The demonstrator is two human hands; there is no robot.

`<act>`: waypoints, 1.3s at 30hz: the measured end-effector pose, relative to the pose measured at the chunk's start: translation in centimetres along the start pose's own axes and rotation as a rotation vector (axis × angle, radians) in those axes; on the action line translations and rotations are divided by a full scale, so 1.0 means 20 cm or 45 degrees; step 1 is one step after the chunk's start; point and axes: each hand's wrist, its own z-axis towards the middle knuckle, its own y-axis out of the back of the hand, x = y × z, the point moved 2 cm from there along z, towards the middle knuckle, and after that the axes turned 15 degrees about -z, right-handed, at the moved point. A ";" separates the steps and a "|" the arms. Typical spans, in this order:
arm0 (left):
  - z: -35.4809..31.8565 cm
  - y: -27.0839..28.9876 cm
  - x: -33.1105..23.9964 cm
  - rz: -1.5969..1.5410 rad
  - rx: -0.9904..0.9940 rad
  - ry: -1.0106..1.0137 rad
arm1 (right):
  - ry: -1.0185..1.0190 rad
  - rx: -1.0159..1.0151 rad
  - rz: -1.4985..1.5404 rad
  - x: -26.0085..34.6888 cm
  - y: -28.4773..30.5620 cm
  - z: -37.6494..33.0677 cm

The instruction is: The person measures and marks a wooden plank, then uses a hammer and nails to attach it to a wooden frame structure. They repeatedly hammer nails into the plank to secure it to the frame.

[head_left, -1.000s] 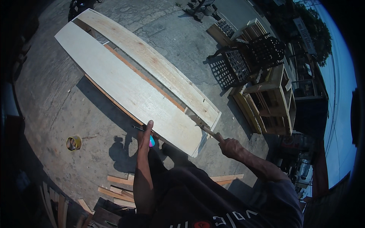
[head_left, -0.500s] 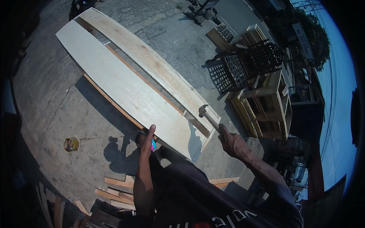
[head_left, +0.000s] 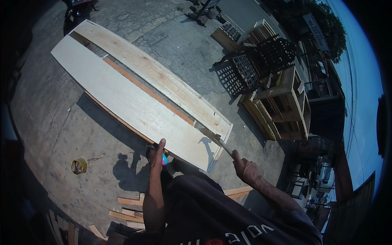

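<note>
A long wooden frame, tapered toward its far end, stretches away to the upper left. Its near side is covered by a pale plywood panel [head_left: 122, 94], and a second pale board [head_left: 155, 73] runs along the far side. A long gap between them shows the inner slats. My right hand [head_left: 246, 169] is closed round the handle of a claw hammer [head_left: 224, 145]; the hammer's head is over the frame's near right end, its shadow on the plywood. My left hand [head_left: 157, 155] grips the plywood's near edge, thumb on top, fingers mostly hidden. A thin dark item and something turquoise and pink show beside it.
A yellow tin [head_left: 79, 166] stands on the concrete at left. Loose wood strips [head_left: 126, 214] lie near my left forearm. To the right are a wooden cabinet frame [head_left: 281, 108] and a dark lattice chair [head_left: 241, 73]. A motorbike [head_left: 77, 10] is partly visible at upper left.
The hammer in my right hand has come down and slightly left, toward the plywood's near right end. My left hand keeps its place at the edge. The whole view has shifted a little.
</note>
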 end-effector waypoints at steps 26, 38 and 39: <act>0.04 0.07 -0.04 0.037 0.006 0.103 | -0.200 0.180 0.861 0.04 -0.34 -0.23; 0.08 0.02 -0.16 0.072 0.084 0.299 | -0.668 0.339 3.168 0.30 -0.76 -0.20; 0.09 0.03 -0.16 0.127 0.002 0.314 | -0.674 0.328 3.243 0.28 -0.80 -0.25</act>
